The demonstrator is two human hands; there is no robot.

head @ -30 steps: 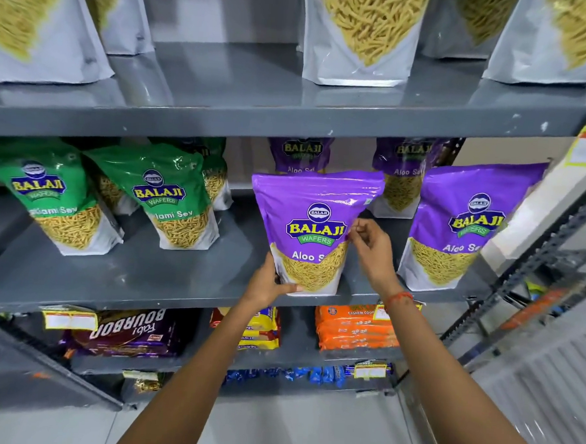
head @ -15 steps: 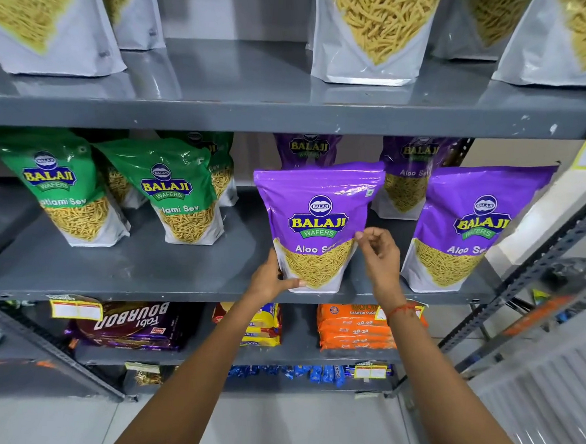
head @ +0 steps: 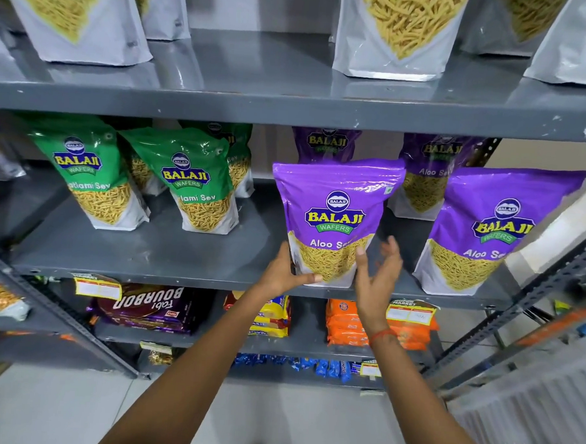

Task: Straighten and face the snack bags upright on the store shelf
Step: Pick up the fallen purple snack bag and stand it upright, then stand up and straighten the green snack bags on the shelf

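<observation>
A purple Aloo Sev bag (head: 332,220) is steadied upright at the front edge of the middle shelf (head: 167,259).

Its lower left corner is gripped by the left hand (head: 287,272), thumb laid across the base; the right hand (head: 375,277) is held open just beside its lower right edge, fingers spread, and contact cannot be told. A second purple bag (head: 494,232) is seen tilted to the right, with two green Ratlami Sev bags (head: 188,182) leaning to the left. White pouches (head: 396,33) are ranged on the shelf above.

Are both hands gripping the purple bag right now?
No: only the left hand holds the purple bag at its base; the right hand is open beside it.
</observation>
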